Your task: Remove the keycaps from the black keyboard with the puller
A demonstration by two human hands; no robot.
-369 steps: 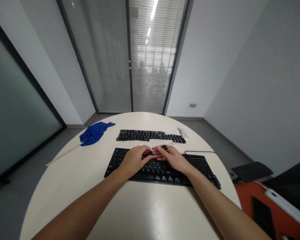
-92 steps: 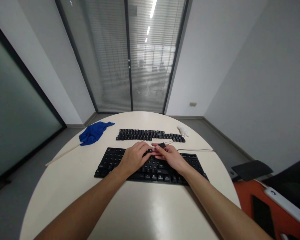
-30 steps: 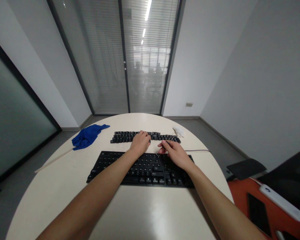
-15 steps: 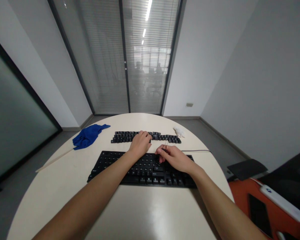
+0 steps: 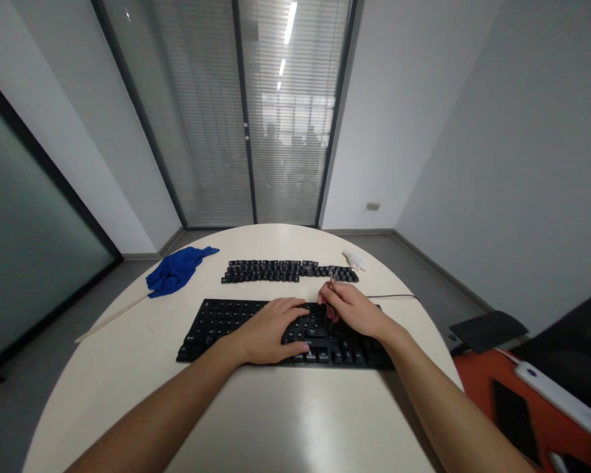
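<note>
A black keyboard (image 5: 217, 325) lies across the middle of the round white table (image 5: 276, 420). My left hand (image 5: 270, 328) rests flat on its keys near the centre, fingers spread, holding nothing. My right hand (image 5: 352, 309) is over the keyboard's right half, fingers pinched round a thin wire tool (image 5: 331, 281) whose end sticks up above the fingers. Behind the keyboard a long row of loose black keycaps (image 5: 285, 270) lies on the table.
A blue cloth (image 5: 180, 269) on a pale stick (image 5: 111, 318) lies at the back left. A small white wad (image 5: 353, 260) sits at the back right, by the keyboard cable (image 5: 396, 296). An orange surface (image 5: 532, 427) with a white device (image 5: 554, 395) stands to the right.
My left hand has come back from the row of loose keycaps and settled flat on the keyboard. My right hand has stayed over the keyboard's right half with the tool.
</note>
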